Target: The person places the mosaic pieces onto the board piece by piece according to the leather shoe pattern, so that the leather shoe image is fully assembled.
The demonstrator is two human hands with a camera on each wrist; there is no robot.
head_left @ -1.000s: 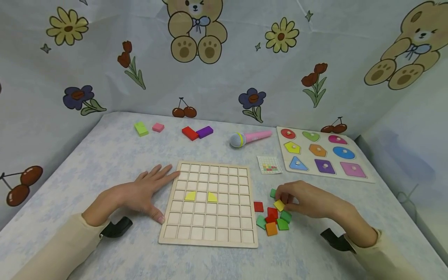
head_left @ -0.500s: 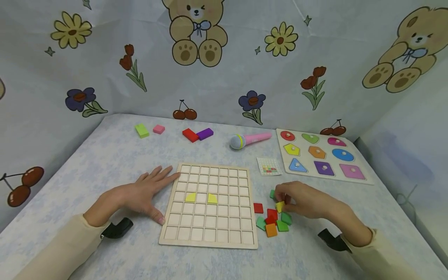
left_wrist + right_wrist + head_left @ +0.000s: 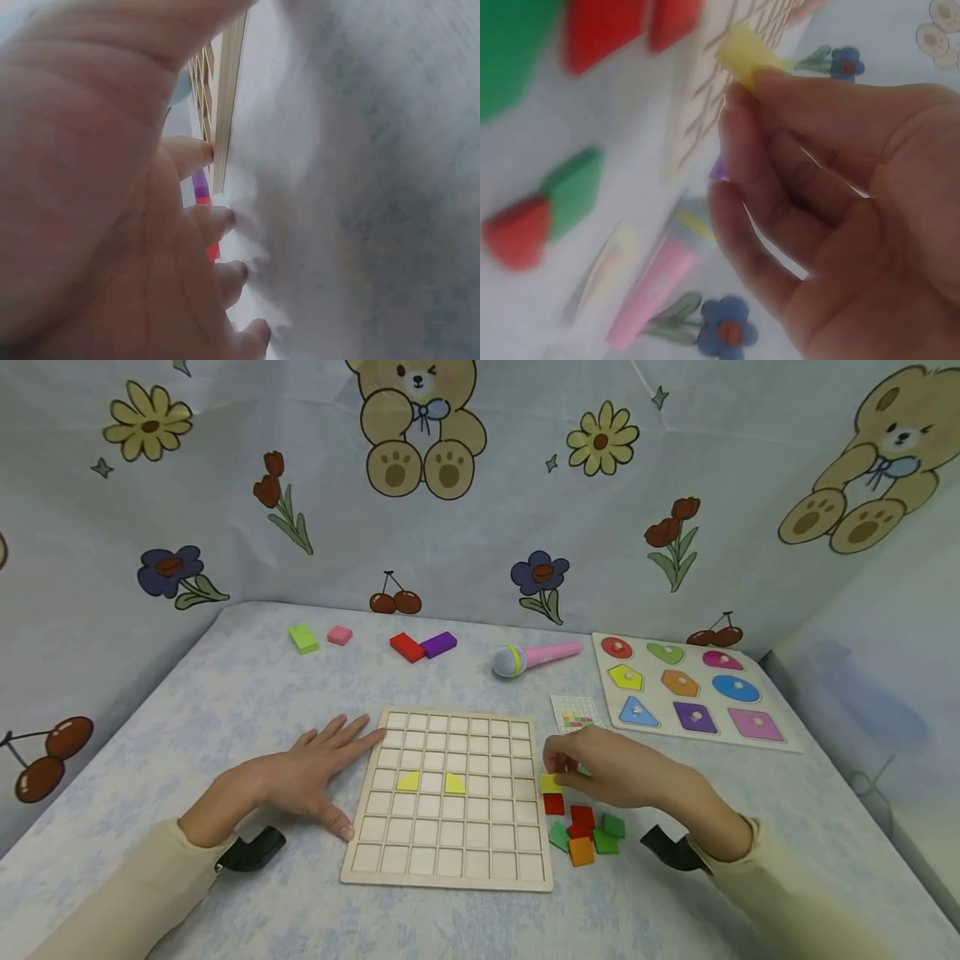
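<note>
A wooden grid board (image 3: 450, 827) lies in the middle of the table, with two yellow tiles (image 3: 455, 783) set in its cells. My left hand (image 3: 307, 777) rests with spread fingers at the board's left edge; its thumb and index fingertip touch the frame. Between thumb and index finger, my right hand (image 3: 618, 768) pinches a yellow tile (image 3: 748, 56) at the board's right edge. Just below that hand lie loose tiles: a red tile (image 3: 553, 804), an orange tile (image 3: 581, 851), a green tile (image 3: 606, 842) and several others. One green piece is mostly hidden behind the right hand.
Behind the right hand lies a small pattern card (image 3: 574, 712), partly covered by it. A shape puzzle board (image 3: 705, 693) is at the back right, beside a pink microphone (image 3: 536, 658). Red (image 3: 407, 647), purple (image 3: 439, 644), pink (image 3: 340, 635) and lime blocks (image 3: 303, 639) lie along the back.
My right hand has picked the yellow tile out of the loose pile and carried it left to the board's right edge. The left hand has stayed in place.
</note>
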